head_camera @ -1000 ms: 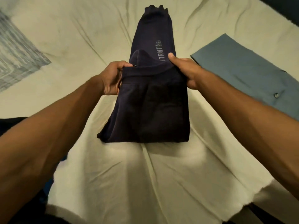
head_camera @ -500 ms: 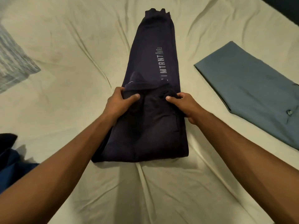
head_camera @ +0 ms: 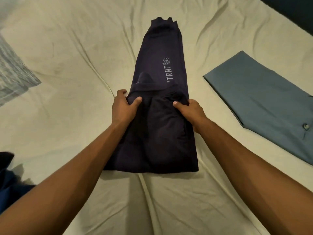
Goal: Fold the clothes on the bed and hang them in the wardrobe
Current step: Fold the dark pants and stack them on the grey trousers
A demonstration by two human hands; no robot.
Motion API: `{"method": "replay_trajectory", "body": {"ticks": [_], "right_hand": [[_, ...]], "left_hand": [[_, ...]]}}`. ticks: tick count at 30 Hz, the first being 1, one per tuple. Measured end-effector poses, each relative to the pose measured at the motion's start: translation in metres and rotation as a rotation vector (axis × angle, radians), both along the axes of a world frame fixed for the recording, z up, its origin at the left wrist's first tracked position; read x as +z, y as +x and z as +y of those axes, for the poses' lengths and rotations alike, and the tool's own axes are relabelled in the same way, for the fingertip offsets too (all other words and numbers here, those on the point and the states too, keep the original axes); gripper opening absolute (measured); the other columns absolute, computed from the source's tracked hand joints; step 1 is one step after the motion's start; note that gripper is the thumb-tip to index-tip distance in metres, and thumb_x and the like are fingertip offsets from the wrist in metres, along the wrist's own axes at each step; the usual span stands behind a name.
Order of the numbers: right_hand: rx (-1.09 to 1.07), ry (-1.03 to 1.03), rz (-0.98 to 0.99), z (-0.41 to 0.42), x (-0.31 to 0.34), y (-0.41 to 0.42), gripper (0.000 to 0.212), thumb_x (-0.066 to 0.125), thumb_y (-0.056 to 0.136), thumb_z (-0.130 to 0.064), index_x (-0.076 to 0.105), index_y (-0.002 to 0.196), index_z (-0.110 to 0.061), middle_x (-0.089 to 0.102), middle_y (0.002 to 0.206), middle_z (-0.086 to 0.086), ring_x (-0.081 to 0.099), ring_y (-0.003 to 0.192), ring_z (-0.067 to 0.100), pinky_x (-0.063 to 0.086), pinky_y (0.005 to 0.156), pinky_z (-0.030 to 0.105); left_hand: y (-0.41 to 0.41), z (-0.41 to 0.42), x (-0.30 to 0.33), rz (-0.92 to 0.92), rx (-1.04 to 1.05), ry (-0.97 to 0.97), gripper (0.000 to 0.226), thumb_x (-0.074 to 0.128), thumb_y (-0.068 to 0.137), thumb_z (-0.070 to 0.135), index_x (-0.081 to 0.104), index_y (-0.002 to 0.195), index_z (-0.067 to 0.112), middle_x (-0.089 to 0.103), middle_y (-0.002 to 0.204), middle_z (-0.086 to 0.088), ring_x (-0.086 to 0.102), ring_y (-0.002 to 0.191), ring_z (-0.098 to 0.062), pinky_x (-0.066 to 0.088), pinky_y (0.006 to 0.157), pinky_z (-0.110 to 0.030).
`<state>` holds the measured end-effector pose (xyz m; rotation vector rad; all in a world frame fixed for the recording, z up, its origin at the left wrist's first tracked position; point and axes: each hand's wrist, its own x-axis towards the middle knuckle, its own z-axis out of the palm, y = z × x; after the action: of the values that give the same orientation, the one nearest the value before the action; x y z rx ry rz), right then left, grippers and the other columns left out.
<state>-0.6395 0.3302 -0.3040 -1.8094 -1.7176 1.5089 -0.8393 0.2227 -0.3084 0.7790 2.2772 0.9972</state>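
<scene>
Wrinkled cream bedsheet (head_camera: 71,48); navy trousers (head_camera: 162,65) centre, grey-blue garment (head_camera: 254,102) right.

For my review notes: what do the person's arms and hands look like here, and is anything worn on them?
Both forearms come in bare from the bottom corners of the head view, with no sleeve in sight. The left hand and right hand wear no gloves. No watch, bracelet or ring shows on the wrists or fingers. The thumbnails look short and unpainted. No marks or tattoos show on the parts in view.
</scene>
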Motion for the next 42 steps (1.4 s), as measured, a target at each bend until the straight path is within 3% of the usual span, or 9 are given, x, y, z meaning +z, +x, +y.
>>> {"method": "replay_trajectory", "body": {"ticks": [4, 7, 12, 16, 20, 26, 33, 37, 42], "right_hand": [[0.031, 0.092, -0.056, -0.001, -0.002, -0.001, 0.044, 0.062, 0.094, -0.038, 0.058, 0.129, -0.011, 0.062, 0.127, 0.009, 0.059, 0.115, 0.031, 0.048, 0.102, 0.044], [-0.055, 0.143, -0.007, 0.008, 0.003, -0.006, 0.041, 0.061, 0.096, -0.037, 0.059, 0.13, -0.014, 0.065, 0.125, 0.007, 0.061, 0.112, 0.029, 0.05, 0.1, 0.043], [-0.068, 0.071, -0.058, 0.016, 0.005, -0.008, 0.044, 0.062, 0.094, -0.041, 0.058, 0.127, -0.012, 0.063, 0.125, 0.01, 0.061, 0.109, 0.031, 0.051, 0.098, 0.044], [-0.01, 0.07, -0.132, -0.003, 0.012, 0.0, 0.06, 0.062, 0.09, -0.051, 0.047, 0.132, -0.011, 0.058, 0.13, 0.011, 0.058, 0.114, 0.034, 0.049, 0.099, 0.046], [-0.009, 0.038, -0.152, -0.041, 0.014, 0.023, 0.066, 0.064, 0.087, -0.055, 0.043, 0.132, -0.011, 0.058, 0.131, 0.012, 0.057, 0.115, 0.035, 0.048, 0.097, 0.043], [-0.025, -0.056, -0.094, -0.102, 0.014, 0.055, 0.059, 0.072, 0.083, -0.052, 0.053, 0.125, -0.014, 0.062, 0.12, 0.003, 0.06, 0.104, 0.023, 0.046, 0.081, 0.031], [0.029, 0.069, -0.159, -0.126, 0.013, 0.063, 0.044, 0.057, 0.096, -0.045, 0.059, 0.12, -0.008, 0.066, 0.117, 0.009, 0.061, 0.107, 0.03, 0.05, 0.089, 0.037], [0.036, 0.028, -0.164, -0.142, 0.022, 0.072, 0.046, 0.055, 0.097, -0.045, 0.059, 0.126, -0.01, 0.066, 0.121, 0.009, 0.061, 0.11, 0.031, 0.05, 0.093, 0.04], [0.132, -0.132, -0.207, -0.199, 0.022, 0.106, 0.042, 0.056, 0.096, -0.046, 0.062, 0.129, -0.021, 0.067, 0.123, 0.005, 0.062, 0.113, 0.028, 0.049, 0.096, 0.038]], "left_hand": [[0.0, 0.002, 0.002, 0.078, 0.017, -0.046, 0.029, 0.063, 0.092, 0.031, 0.06, 0.113, 0.013, 0.067, 0.106, -0.008, 0.063, 0.099, -0.031, 0.051, 0.091, -0.045], [-0.007, 0.019, 0.015, 0.123, 0.002, 0.024, 0.023, 0.062, 0.093, 0.027, 0.06, 0.111, 0.014, 0.067, 0.103, -0.006, 0.062, 0.096, -0.029, 0.05, 0.09, -0.042], [-0.016, 0.032, 0.012, 0.112, -0.092, -0.129, 0.043, 0.065, 0.093, 0.035, 0.053, 0.128, 0.014, 0.064, 0.123, -0.011, 0.059, 0.113, -0.033, 0.047, 0.096, -0.04], [0.011, 0.003, 0.008, 0.214, -0.089, -0.06, 0.069, 0.066, 0.091, 0.037, 0.033, 0.147, 0.013, 0.042, 0.145, -0.014, 0.05, 0.126, -0.034, 0.042, 0.1, -0.043], [0.03, -0.057, 0.002, 0.243, -0.053, -0.094, 0.075, 0.066, 0.091, 0.042, 0.028, 0.149, 0.014, 0.039, 0.145, -0.015, 0.053, 0.122, -0.035, 0.045, 0.096, -0.046], [0.036, -0.131, 0.008, 0.242, -0.071, -0.163, 0.061, 0.064, 0.087, 0.056, 0.041, 0.131, 0.021, 0.068, 0.105, -0.004, 0.066, 0.094, -0.031, 0.053, 0.08, -0.044], [0.024, -0.155, 0.002, 0.353, -0.256, -0.125, 0.025, 0.049, 0.101, 0.04, 0.05, 0.094, 0.016, 0.062, 0.072, -0.005, 0.059, 0.068, -0.034, 0.042, 0.057, -0.039], [0.025, -0.18, 0.016, 0.359, -0.278, -0.128, 0.024, 0.045, 0.103, 0.038, 0.045, 0.09, 0.017, 0.054, 0.066, -0.005, 0.051, 0.062, -0.035, 0.04, 0.057, -0.04], [0.033, -0.25, 0.016, 0.259, -0.475, -0.306, 0.02, 0.038, 0.101, 0.048, 0.043, 0.089, 0.032, 0.064, 0.078, -0.003, 0.062, 0.074, -0.028, 0.045, 0.062, -0.038]]}}
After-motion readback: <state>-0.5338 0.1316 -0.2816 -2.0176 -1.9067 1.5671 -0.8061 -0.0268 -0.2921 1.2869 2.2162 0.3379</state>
